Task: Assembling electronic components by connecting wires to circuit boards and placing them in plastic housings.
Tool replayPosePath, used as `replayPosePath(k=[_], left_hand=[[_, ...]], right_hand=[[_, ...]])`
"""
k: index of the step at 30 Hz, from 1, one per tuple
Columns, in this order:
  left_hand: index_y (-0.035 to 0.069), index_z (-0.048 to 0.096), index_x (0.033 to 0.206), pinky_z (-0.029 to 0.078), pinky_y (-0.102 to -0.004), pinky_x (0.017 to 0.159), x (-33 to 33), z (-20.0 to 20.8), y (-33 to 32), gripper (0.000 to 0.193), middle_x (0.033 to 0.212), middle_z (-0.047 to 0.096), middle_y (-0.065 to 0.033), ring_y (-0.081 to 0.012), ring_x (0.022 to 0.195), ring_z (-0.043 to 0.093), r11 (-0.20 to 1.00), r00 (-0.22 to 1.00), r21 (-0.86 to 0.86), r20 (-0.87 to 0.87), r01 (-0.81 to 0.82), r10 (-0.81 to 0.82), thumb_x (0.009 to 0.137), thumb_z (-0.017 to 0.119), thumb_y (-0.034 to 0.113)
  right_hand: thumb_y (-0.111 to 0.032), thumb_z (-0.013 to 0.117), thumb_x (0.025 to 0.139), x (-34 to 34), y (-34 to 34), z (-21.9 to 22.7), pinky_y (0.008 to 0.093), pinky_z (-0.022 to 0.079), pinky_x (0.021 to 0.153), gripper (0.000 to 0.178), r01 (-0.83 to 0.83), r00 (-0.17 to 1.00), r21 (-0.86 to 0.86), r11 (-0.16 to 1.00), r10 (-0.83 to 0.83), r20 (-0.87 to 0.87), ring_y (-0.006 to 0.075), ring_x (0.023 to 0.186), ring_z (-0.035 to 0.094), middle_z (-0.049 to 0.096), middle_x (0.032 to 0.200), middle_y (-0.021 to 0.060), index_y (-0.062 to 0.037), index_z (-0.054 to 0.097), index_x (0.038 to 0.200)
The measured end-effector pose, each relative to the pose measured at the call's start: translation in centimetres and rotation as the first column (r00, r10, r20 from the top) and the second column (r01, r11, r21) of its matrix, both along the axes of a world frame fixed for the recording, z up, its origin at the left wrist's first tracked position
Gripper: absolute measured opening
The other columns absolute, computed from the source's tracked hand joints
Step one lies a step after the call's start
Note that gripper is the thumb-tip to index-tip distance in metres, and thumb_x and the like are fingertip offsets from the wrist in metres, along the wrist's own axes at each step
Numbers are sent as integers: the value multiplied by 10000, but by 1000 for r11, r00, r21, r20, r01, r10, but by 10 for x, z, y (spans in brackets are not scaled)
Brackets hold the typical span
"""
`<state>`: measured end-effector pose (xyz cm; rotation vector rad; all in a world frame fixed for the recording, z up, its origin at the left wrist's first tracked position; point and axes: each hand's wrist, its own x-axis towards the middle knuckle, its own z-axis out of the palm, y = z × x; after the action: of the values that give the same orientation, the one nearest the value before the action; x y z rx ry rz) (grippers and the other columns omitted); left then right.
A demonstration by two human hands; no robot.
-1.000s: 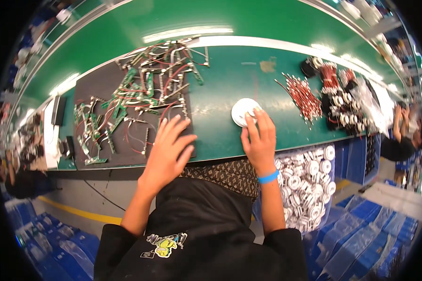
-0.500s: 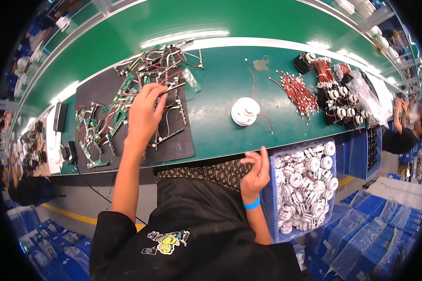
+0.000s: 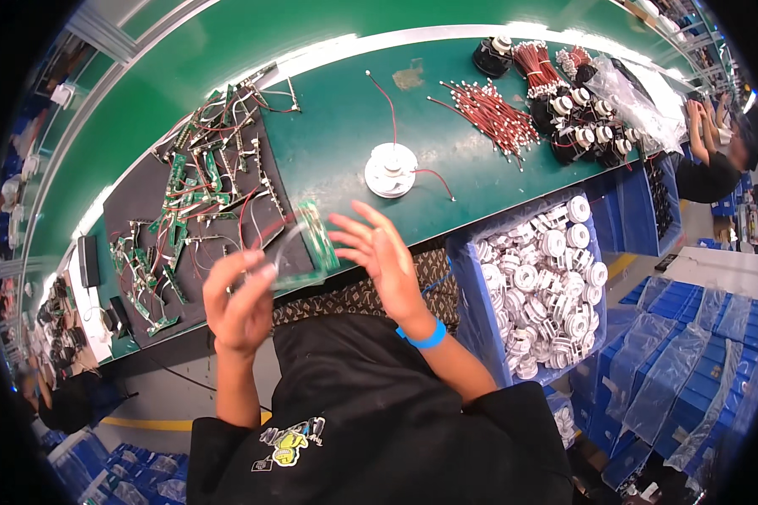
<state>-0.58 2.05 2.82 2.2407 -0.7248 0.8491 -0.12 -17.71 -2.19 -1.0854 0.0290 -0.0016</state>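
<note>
green circuit board (image 3: pixel 316 236) hangs over the bench's near edge, blurred, between the person's two hands; its longer strip slants from far left to near right, while a second strip lies crosswise, pointing from the left hand (image 3: pixel 242 296) toward the right. from where i stand, the left thumb and fingers pinch its near end; the right hand (image 3: pixel 386 265) is spread just beside it, and i can't tell whether its fingertips touch. beyond, a white round part (image 3: pixel 391 172) sits between the board and the red wires (image 3: pixel 497 122). more boards (image 3: pixel 215 181) crowd a black mat (image 3: pixel 274 181) leftward; a blue bin (image 3: pixel 472 286) of white parts (image 3: pixel 539 290) stands rightward.
</note>
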Motion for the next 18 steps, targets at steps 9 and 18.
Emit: replayPosePath(k=[9, 18], left_hand=[[89, 569, 1185, 477, -429, 873, -41, -10, -10, 413, 1307, 428, -221, -318, 1091, 532, 661, 773, -746, -373, 79, -513, 801, 658, 212], [-10, 233, 1440, 315, -375, 1069, -24, -34, -50, 701, 1438, 359, -173, -245, 1312, 384, 218, 71, -937, -246, -272, -967, 969, 371, 491]], right_hand=[[-293, 431, 1001, -4, -24, 19, 253, 496, 622, 430, -444, 840, 438, 781, 534, -101, 144, 749, 609, 628, 989, 149, 34, 474, 1277], [-43, 489, 913, -4, -4, 51, 321, 462, 788, 256, -202, 804, -423, 884, 396, 444, 211, 848, 581, 637, 959, 122, 37, 585, 1136]])
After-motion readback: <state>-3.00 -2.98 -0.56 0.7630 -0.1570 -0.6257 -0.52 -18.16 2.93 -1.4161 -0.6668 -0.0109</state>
